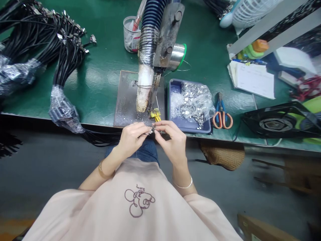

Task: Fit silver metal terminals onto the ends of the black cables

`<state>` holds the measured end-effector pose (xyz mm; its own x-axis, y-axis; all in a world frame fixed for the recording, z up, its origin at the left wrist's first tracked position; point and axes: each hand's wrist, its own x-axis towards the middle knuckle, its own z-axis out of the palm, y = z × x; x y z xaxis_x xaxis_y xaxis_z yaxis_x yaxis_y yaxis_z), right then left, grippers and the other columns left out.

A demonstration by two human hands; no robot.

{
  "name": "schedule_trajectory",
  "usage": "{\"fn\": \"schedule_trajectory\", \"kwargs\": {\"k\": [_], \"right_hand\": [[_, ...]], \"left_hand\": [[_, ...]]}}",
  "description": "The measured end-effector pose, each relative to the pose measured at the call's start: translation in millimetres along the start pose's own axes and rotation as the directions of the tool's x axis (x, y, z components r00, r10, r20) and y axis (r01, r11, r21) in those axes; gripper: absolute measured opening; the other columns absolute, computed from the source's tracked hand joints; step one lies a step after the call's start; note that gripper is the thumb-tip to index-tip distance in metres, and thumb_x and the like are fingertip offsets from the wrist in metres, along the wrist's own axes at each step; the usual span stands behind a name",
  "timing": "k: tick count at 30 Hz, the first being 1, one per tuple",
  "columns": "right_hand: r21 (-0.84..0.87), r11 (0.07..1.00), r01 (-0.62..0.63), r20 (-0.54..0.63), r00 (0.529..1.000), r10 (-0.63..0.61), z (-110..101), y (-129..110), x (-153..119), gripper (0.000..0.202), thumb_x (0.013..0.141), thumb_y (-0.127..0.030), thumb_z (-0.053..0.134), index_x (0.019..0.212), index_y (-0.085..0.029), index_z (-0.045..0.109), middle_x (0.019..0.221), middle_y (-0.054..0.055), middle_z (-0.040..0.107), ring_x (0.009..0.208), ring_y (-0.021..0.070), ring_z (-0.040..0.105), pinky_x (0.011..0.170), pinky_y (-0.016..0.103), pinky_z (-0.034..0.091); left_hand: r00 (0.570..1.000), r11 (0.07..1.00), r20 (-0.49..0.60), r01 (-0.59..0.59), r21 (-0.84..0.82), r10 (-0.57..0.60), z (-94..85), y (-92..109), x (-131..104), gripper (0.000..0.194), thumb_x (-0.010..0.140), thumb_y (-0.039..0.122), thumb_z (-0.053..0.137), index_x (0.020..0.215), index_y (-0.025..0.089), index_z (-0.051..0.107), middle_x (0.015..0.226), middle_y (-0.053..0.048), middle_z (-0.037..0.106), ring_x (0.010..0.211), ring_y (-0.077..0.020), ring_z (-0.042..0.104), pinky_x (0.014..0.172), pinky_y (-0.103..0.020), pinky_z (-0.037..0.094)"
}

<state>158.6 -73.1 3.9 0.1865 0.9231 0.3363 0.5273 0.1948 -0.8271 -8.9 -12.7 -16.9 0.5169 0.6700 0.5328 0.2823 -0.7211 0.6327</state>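
Note:
My left hand (132, 138) and my right hand (172, 138) meet at the table's front edge, thumbs and fingers pinched. A small silvery connector (149, 132) shows between the fingertips; its details are too small to make out. Black cables (100, 138) run from a plastic-wrapped bundle (64, 108) towards my left hand. Just beyond the fingers, a yellow piece (155, 114) sits under the tip of a metal soldering fixture (154, 90) on a dark board (125, 97). Next to that fixture, a hose with a white, scorched end (144, 87) points down.
Right of the board, a blue tray (172, 125) holds bagged metal shells, with orange-and-blue cutters (220, 113) beside it. A solder spool (178, 56) and a plastic cup (129, 45) stand behind. More cable bundles (25, 43) lie left; a black fan (276, 124) and papers (254, 78) are right.

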Motion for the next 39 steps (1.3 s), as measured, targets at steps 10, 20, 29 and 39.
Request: {"fn": "schedule_trajectory", "kwargs": {"k": [10, 20, 29, 39], "right_hand": [[0.307, 0.944, -0.117, -0.129, 0.978, 0.164, 27, 1, -9, 0.009, 0.089, -0.019, 0.070, 0.081, -0.023, 0.069, 0.104, 0.005, 0.074, 0.096, 0.0193, 0.078, 0.080, 0.031, 0.065], [0.157, 0.986, 0.063, -0.347, 0.938, -0.004, 24, 2, -7, 0.010, 0.098, -0.017, 0.060, 0.096, -0.024, 0.067, 0.101, 0.003, 0.076, 0.092, 0.0163, 0.078, 0.077, 0.030, 0.064], [-0.209, 0.915, 0.346, -0.171, 0.908, -0.382, 17, -5, -7, 0.019, 0.092, -0.010, 0.068, 0.099, -0.027, 0.069, 0.097, 0.002, 0.081, 0.086, 0.0169, 0.078, 0.076, 0.031, 0.065], [0.038, 0.998, 0.056, -0.184, 0.982, -0.049, 21, 2, -6, 0.012, 0.095, -0.022, 0.063, 0.084, -0.025, 0.067, 0.095, 0.004, 0.079, 0.090, 0.0199, 0.076, 0.077, 0.036, 0.064]], "left_hand": [[0.875, 0.691, 0.155, 0.461, -0.557, -0.459, 4.9, 18, -1, 0.027, 0.097, 0.033, 0.060, 0.075, 0.017, 0.060, 0.054, 0.004, 0.058, 0.048, -0.0079, 0.050, 0.052, -0.019, 0.041], [0.729, 0.366, 0.222, 0.554, -0.748, -0.648, -4.0, 7, 8, 0.026, 0.070, 0.038, 0.087, 0.071, 0.015, 0.076, 0.051, 0.003, 0.055, 0.047, -0.0068, 0.040, 0.049, -0.022, 0.033], [0.764, 0.454, 0.187, 0.540, -0.709, -0.618, -4.3, 9, 12, 0.020, 0.072, 0.031, 0.082, 0.068, 0.015, 0.072, 0.050, 0.006, 0.047, 0.048, -0.0058, 0.036, 0.047, -0.019, 0.030], [0.760, 0.465, 0.196, 0.557, -0.688, -0.620, -3.2, 3, 8, 0.025, 0.074, 0.038, 0.083, 0.073, 0.015, 0.073, 0.068, -0.003, 0.072, 0.062, -0.0128, 0.061, 0.062, -0.024, 0.052]]}}
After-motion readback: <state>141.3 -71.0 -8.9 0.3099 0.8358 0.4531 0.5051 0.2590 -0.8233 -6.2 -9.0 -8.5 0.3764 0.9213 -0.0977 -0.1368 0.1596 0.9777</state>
